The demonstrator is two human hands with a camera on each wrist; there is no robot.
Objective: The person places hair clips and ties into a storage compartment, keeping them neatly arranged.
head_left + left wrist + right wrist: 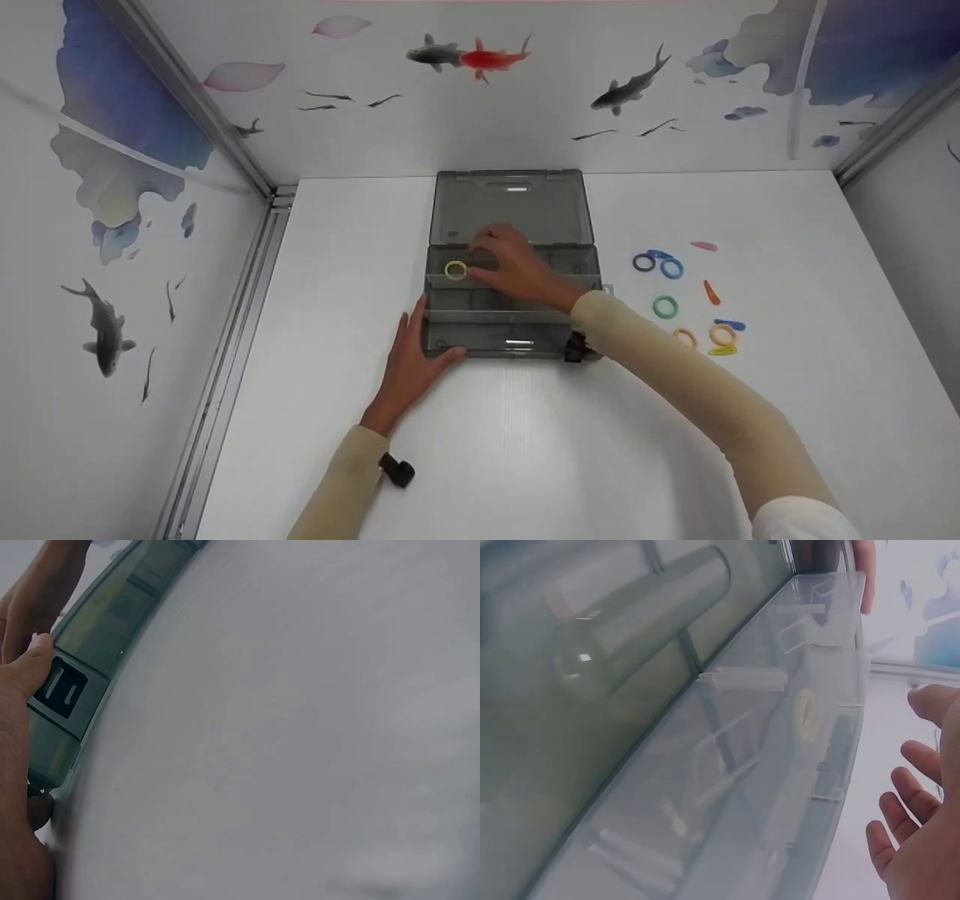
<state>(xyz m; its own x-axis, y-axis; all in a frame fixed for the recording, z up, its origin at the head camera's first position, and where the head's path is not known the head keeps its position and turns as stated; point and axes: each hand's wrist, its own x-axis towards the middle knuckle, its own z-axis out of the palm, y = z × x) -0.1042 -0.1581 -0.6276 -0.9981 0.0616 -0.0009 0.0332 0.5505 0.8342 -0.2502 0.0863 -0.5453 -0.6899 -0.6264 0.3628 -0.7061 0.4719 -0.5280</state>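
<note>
A translucent grey compartment box (517, 347) lies with its lid (512, 214) folded back, long dividers across its inside. My left hand (411, 367) rests at its front left corner, straight fingers along the left side and thumb on the front edge. In the left wrist view, that thumb (34, 664) touches the front near a dark latch (61, 688). Over the back row hovers my right hand (510, 262), thumb tip close to a yellow ring (446, 270). Through the clear divider, the right wrist view shows the yellow ring (805, 714) apart from my spread right fingers (907, 795).
Right of the box lie a purple ring (635, 262), a blue ring (681, 270), a green ring (655, 307) and peach rings (712, 334). Small clips lie among them: pink (704, 245), orange (712, 292), blue (730, 325) and yellow (723, 350). Printed panels wall the table.
</note>
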